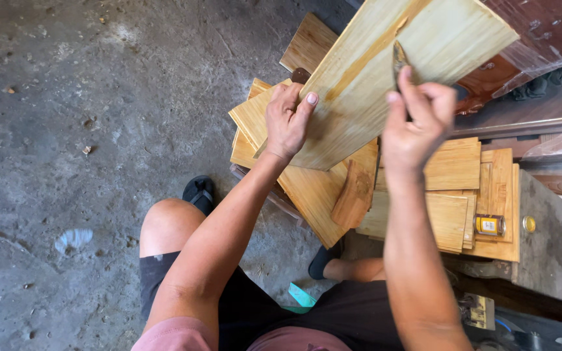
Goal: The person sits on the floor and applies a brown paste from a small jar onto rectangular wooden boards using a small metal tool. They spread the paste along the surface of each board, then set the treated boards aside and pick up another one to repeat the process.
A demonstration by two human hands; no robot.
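Note:
My left hand [287, 120] grips the near edge of a long light wooden board [385, 71] and holds it tilted up in front of me. My right hand [417, 117] pinches a small dark blade-like tool [399, 62] and presses its tip against the board's face, beside a darker brown streak. Under the board lies a stack of similar wooden boards [313, 188], with a small brown wooden block [354, 195] resting on them.
More flat boards [456, 195] are piled on a low bench to the right, with a small yellow jar [489, 225] and its lid [529, 223] on them. Grey concrete floor [66, 130] spreads to the left. My knee [167, 224] and black sandals are below.

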